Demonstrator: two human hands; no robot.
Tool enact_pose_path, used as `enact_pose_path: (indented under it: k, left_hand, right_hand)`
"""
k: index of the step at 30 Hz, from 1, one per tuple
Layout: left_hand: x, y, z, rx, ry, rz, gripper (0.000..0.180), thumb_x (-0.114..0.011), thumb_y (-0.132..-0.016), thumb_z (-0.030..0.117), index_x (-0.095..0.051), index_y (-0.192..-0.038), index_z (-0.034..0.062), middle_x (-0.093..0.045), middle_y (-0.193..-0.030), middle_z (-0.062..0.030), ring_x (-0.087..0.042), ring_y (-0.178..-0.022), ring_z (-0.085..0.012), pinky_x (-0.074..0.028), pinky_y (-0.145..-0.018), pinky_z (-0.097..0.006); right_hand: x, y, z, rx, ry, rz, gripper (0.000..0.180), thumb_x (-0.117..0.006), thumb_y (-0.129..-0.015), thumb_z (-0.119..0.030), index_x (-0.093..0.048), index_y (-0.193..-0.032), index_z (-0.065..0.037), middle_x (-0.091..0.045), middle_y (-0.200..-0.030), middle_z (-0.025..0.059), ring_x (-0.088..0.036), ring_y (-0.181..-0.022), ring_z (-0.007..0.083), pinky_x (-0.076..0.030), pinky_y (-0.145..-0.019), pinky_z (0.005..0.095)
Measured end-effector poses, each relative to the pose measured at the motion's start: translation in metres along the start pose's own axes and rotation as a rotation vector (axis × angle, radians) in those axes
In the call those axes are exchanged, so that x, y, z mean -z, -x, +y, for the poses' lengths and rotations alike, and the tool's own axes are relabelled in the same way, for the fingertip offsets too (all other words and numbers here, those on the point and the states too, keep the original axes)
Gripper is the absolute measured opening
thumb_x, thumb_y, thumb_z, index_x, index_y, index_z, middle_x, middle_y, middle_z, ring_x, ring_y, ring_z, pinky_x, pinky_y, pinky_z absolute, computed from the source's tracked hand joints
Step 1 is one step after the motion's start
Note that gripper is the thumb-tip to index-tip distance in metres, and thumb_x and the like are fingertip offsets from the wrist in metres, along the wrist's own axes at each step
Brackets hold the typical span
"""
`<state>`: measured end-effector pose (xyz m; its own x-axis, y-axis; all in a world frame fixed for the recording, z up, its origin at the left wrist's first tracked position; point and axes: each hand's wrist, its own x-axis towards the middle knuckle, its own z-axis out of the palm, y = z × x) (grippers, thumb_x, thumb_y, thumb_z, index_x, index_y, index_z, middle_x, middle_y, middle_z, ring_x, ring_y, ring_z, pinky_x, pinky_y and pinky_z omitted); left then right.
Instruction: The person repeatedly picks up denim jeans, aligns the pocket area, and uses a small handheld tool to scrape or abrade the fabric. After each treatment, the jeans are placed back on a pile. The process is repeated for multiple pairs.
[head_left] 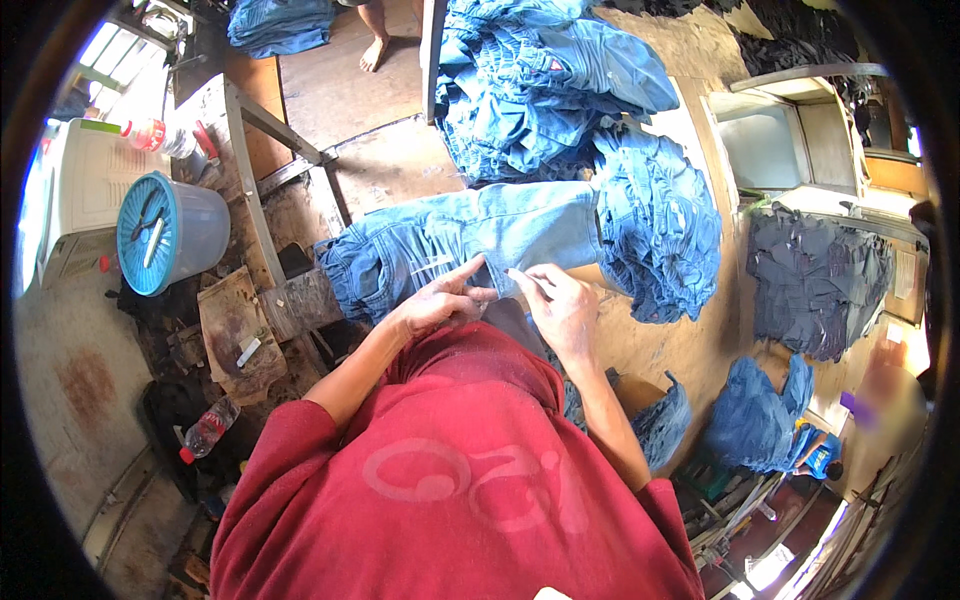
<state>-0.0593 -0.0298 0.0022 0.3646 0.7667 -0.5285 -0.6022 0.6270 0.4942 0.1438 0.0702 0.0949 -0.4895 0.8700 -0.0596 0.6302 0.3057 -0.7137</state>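
A pair of blue jeans (530, 220) lies stretched out before me, its gathered end to the left and a flatter leg to the right. My left hand (447, 300) rests at the near edge of the denim with its fingers extended and apart, holding nothing that I can see. Beside it, my right hand (562, 308) is closed in a pinch over the same edge. A small pale piece shows at its fingertips, too small to name. Whitish streaks (432, 265) show on the cloth just beyond my left hand.
Heaped blue denim (540, 90) rises at the back, with another pile (660, 220) to the right. At the left stand a blue-lidded bucket (190, 235) and a metal frame (250, 190). Dark cloth (815, 275) hangs far right. A bare foot (375, 52) of another person shows behind.
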Motion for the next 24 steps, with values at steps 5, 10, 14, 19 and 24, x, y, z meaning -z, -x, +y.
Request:
enact_pose_path:
  k: [5,10,14,19,24]
  left_hand:
    - [0.007,0.000,-0.006,0.066,0.084,-0.001,0.107,-0.055,-0.082,-0.014,-0.007,-0.172,0.0175,-0.067,-0.137,-0.0123,-0.050,-0.062,-0.0043,-0.040,-0.051,-0.020]
    - [0.010,-0.002,-0.009,0.038,0.151,-0.072,0.107,-0.054,-0.082,-0.014,-0.005,-0.172,0.0176,-0.068,-0.135,-0.0136,-0.051,-0.062,-0.0063,-0.040,-0.052,-0.021]
    - [0.010,-0.001,-0.011,0.022,0.125,-0.054,0.106,-0.054,-0.083,-0.013,-0.005,-0.172,0.0165,-0.068,-0.134,-0.0160,-0.052,-0.064,-0.0073,-0.041,-0.052,-0.022]
    - [0.013,-0.004,-0.014,0.001,0.097,-0.089,0.105,-0.054,-0.084,-0.012,-0.003,-0.172,0.0152,-0.068,-0.133,-0.0175,-0.056,-0.068,-0.0090,-0.043,-0.054,-0.022]
    - [0.016,-0.007,-0.017,-0.011,0.061,-0.119,0.104,-0.053,-0.085,-0.011,-0.003,-0.172,0.0145,-0.068,-0.133,-0.0167,-0.060,-0.073,-0.0106,-0.046,-0.058,-0.022]
  right_hand:
    - [0.001,-0.017,0.010,0.165,0.362,-0.070,0.017,-0.078,-0.093,-0.025,-0.076,-0.088,-0.010,-0.076,-0.081,0.0116,-0.074,-0.072,0.0317,-0.055,-0.061,0.0433]
    - [0.003,-0.025,0.004,0.218,0.403,-0.083,0.018,-0.079,-0.092,-0.028,-0.078,-0.086,-0.011,-0.076,-0.082,0.0093,-0.074,-0.073,0.0311,-0.056,-0.063,0.0418]
    - [0.003,-0.028,0.001,0.199,0.208,-0.130,0.021,-0.073,-0.093,-0.028,-0.075,-0.082,-0.010,-0.074,-0.079,0.0127,-0.073,-0.075,0.0341,-0.056,-0.068,0.0464]
    - [0.003,-0.031,0.000,0.258,0.420,-0.111,0.020,-0.078,-0.091,-0.032,-0.079,-0.088,-0.012,-0.075,-0.078,0.0104,-0.073,-0.073,0.0319,-0.056,-0.066,0.0443]
    - [0.002,-0.032,0.000,0.266,0.528,-0.121,0.022,-0.075,-0.092,-0.032,-0.078,-0.083,-0.012,-0.074,-0.079,0.0116,-0.073,-0.074,0.0333,-0.054,-0.068,0.0468]
